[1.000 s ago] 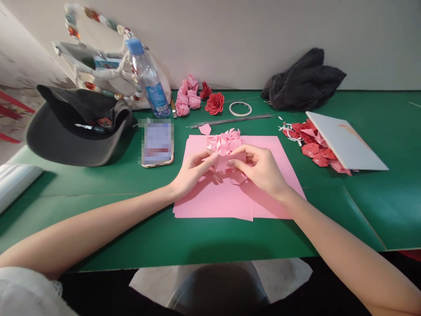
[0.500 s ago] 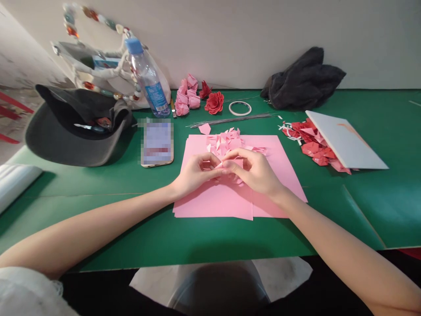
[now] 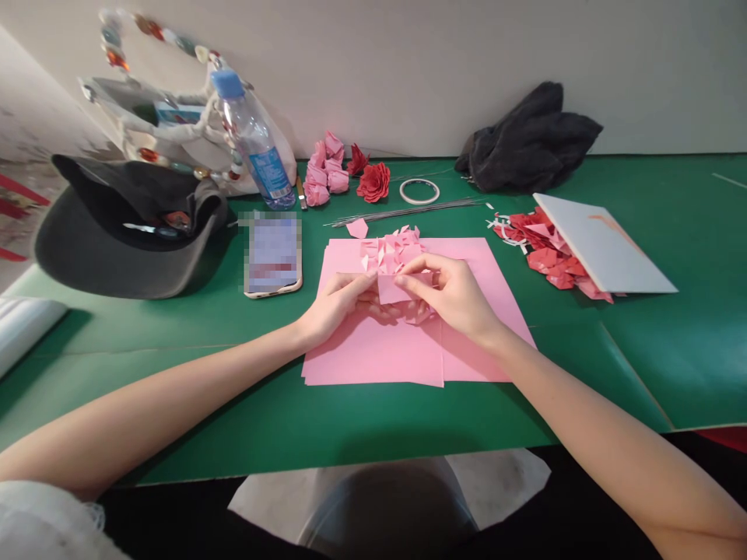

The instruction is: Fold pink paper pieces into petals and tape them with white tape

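A small pink paper piece (image 3: 394,289) is held between my two hands above the larger pink sheets (image 3: 373,354). The fingers of my left hand (image 3: 341,302) pinch its left side. My right hand (image 3: 452,292) grips its upper right part between thumb and forefinger. Just behind the hands lies a pile of cut pink paper pieces (image 3: 391,250), with more of them showing beneath the held piece. One loose pink petal shape (image 3: 357,228) rests beside thin wires (image 3: 408,211).
Behind are pink paper flowers (image 3: 327,167), a red paper flower (image 3: 373,182) and a tape ring (image 3: 419,191). Leftward stand a bottle (image 3: 257,148), a phone (image 3: 272,253) and a cap (image 3: 128,233). Rightward, a white board (image 3: 604,245) leans on red scraps (image 3: 554,260); dark cloth (image 3: 528,144) lies behind.
The pink piece between my hands now shows a broad flat face. My fingertips have moved a little apart along it. The whole view has shifted slightly.
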Motion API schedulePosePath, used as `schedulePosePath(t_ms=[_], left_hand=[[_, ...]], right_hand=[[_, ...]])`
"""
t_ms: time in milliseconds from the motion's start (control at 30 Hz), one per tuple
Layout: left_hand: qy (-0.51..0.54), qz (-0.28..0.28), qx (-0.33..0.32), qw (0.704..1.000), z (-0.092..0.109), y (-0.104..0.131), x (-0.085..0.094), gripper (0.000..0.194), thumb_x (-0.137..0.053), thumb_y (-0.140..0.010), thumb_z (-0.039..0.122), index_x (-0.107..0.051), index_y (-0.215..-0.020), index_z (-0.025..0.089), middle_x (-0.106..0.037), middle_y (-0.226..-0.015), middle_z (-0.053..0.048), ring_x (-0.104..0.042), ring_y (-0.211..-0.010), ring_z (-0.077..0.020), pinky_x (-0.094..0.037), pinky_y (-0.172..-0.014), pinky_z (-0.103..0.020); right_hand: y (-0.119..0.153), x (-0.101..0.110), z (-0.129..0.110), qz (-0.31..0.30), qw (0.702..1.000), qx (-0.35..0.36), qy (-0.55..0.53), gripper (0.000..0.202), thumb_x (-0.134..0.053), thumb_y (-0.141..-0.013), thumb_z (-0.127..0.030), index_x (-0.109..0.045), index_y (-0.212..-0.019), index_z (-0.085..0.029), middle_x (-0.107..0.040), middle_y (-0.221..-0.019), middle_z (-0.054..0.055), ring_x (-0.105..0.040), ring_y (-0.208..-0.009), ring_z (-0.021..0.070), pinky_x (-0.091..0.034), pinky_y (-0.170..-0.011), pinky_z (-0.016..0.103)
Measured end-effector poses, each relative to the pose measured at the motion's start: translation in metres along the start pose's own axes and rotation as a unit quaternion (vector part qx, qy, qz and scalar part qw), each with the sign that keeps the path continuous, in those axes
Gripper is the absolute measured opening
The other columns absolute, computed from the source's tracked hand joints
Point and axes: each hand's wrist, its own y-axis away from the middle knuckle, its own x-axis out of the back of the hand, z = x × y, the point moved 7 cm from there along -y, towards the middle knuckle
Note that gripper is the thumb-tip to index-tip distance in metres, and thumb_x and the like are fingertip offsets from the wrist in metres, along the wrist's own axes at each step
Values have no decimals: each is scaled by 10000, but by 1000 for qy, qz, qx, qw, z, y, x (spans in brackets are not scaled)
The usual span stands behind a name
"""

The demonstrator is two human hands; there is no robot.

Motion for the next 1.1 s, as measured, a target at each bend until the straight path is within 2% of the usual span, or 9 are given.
schedulePosePath(t_ms=[100,233,333,433,567,667,767,900,1100], left_hand=[[-31,-3,5,999,1,1,-1,274,-620,-863,362,-627,-723,126,-645,-651,-22,-711,-689,-199,-562,-709,-312],[-95,-5,6,995,2,2,-3,253,-666,-828,350,-674,-911,111,-725,-811,-81,-719,-743,-215,-571,-730,-332],[-110,3,2,994,2,2,-3,268,-700,-798,333,-679,-932,101,-734,-848,-100,-721,-752,-222,-577,-730,-334],[-108,5,5,994,-1,2,-2,238,-720,-778,317,-677,-885,109,-734,-814,-81,-724,-729,-211,-582,-708,-310],[-104,6,8,995,-2,2,-1,269,-755,-741,321,-672,-887,111,-736,-823,-75,-723,-734,-203,-585,-722,-301],[-100,-10,2,995,2,2,-3,327,-625,-850,405,-675,-934,94,-735,-798,-93,-721,-720,-197,-578,-709,-299],[-103,-25,7,994,4,2,-7,356,-560,-894,407,-679,-944,76,-739,-806,-117,-721,-717,-198,-571,-700,-290],[-103,-26,23,994,3,2,-8,303,-643,-844,362,-683,-934,75,-743,-884,-137,-724,-749,-213,-575,-706,-304],[-116,-24,51,992,0,2,-5,323,-657,-828,388,-677,-944,88,-747,-877,-148,-729,-782,-241,-577,-717,-335]], right_hand=[[0,1,1,2,1000,4,-10,224,-670,-795,-424,-630,-861,-214,-621,-652,-21,-606,-426,130,-527,-383,268],[0,0,1,-2,1000,9,-4,231,-640,-817,-450,-635,-865,-224,-640,-678,-9,-611,-438,142,-509,-384,276],[1,-1,-7,8,998,48,44,228,-579,-865,-440,-639,-843,-221,-667,-731,4,-656,-578,162,-538,-526,303],[4,-2,-21,33,983,125,129,164,-644,-829,-367,-655,-793,-208,-695,-812,16,-665,-792,186,-524,-745,331],[4,-5,-24,31,976,150,157,72,-636,-827,-256,-659,-785,-202,-700,-819,7,-650,-805,174,-502,-787,327],[2,-2,-21,28,980,140,139,59,-627,-835,-240,-663,-814,-199,-704,-846,11,-654,-830,174,-506,-795,325],[0,0,-15,20,986,116,117,76,-627,-837,-260,-662,-819,-196,-697,-850,13,-667,-784,167,-533,-721,305],[-1,-2,-3,-15,998,40,42,157,-597,-856,-345,-640,-846,-194,-657,-747,-7,-620,-484,116,-521,-455,259],[0,-4,-1,-19,999,18,18,187,-618,-835,-371,-639,-843,-186,-648,-724,-3,-625,-466,113,-542,-432,241]])
